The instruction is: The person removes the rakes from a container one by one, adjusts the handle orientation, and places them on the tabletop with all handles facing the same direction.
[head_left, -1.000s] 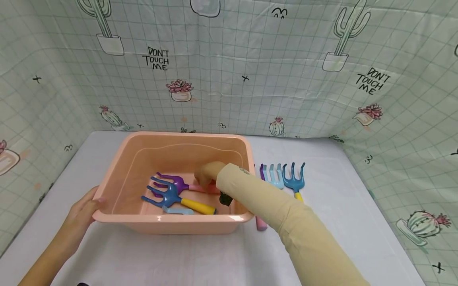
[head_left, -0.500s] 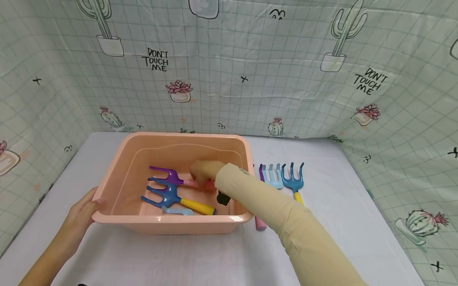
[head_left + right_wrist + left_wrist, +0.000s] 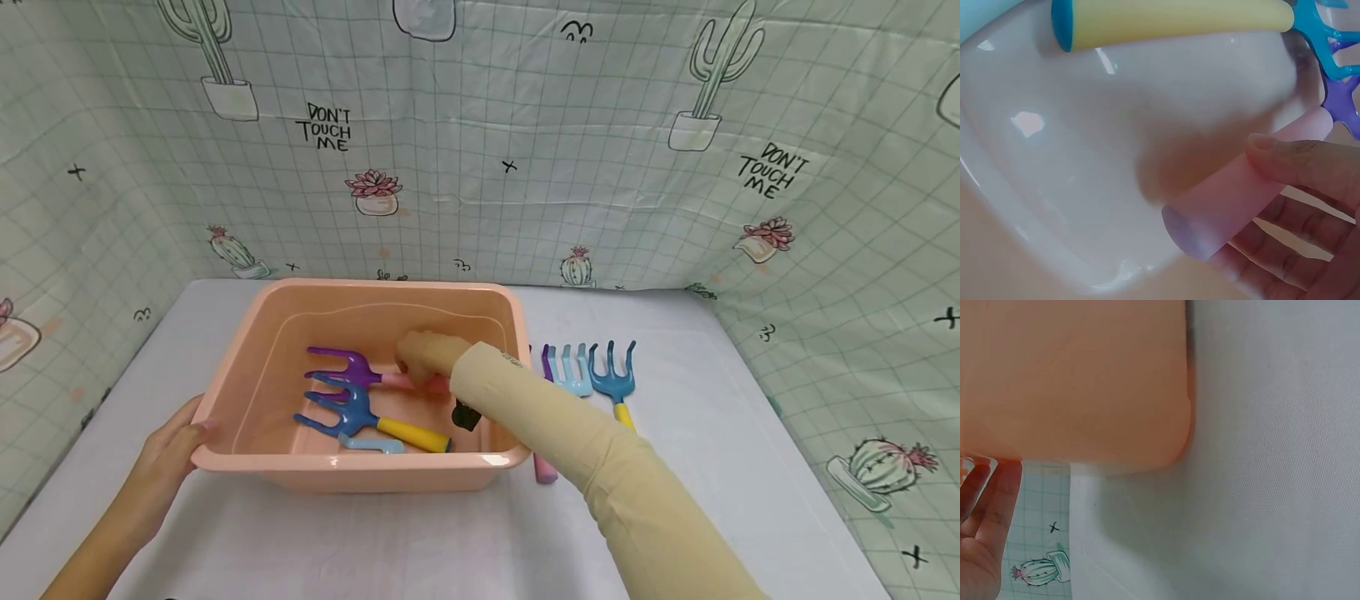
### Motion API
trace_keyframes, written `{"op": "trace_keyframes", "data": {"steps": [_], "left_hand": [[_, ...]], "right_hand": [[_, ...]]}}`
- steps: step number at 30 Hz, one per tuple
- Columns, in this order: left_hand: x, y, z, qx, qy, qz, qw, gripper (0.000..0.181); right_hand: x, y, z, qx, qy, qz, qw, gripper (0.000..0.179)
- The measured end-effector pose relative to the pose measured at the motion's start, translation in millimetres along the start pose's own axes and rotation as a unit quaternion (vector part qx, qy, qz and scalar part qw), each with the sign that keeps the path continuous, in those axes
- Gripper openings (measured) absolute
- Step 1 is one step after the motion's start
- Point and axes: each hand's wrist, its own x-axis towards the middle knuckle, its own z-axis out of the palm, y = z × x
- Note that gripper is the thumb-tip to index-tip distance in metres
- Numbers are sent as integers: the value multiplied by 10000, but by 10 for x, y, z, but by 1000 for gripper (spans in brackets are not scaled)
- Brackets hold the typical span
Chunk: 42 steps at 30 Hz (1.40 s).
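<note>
A peach plastic basin (image 3: 322, 462) stands on the white table. My left hand (image 3: 168, 446) grips its left rim, thumb on top and fingers underneath. Inside the basin, my right hand (image 3: 427, 357) holds the pink handle of a purple toy garden rake (image 3: 354, 367). The right wrist view shows thumb and fingers around that pink handle (image 3: 1241, 200), its butt end sticking out free. In front of it lies a blue rake with a yellow handle (image 3: 414, 433), its tines overlapping the purple ones. Light blue tines (image 3: 372, 444) show by the near wall; the rest of that tool is hidden.
Right of the basin lie a light blue rake (image 3: 572, 385) and a blue rake with a yellow handle (image 3: 614, 384). A purple tine (image 3: 547, 363) and a pink handle end (image 3: 545, 469) show beside my sleeve. A cactus-print cloth (image 3: 465, 200) hangs behind the table.
The purple rake has shifted left and toward the back of the basin, with my right hand still on its handle. My left hand stays on the rim.
</note>
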Motion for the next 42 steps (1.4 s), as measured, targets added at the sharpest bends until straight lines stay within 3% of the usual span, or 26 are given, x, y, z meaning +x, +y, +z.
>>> {"op": "trace_keyframes", "data": {"steps": [6, 14, 24, 30, 35, 42], "left_hand": [[-2, -4, 4, 2, 0, 26, 10000, 39], [4, -26, 6, -27, 48, 12, 10000, 39], [17, -25, 1, -2, 25, -74, 10000, 38], [20, -10, 12, 110, 19, -140, 9998, 38], [12, -16, 18, 65, 37, -130, 9999, 38], [18, -24, 22, 206, 47, -160, 9996, 39]], "right_hand": [[23, -35, -16, -697, 433, -166, 9965, 12], [-37, -99, -108, -1515, 656, -201, 9861, 3], [-145, -193, -227, -2280, 870, -28, 9697, 10], [-221, -259, -286, -2672, 1127, 4, 9570, 41], [-275, -297, -334, -2786, 1132, -22, 9537, 40], [-302, -321, -340, -3137, 1205, -128, 9417, 42]]}}
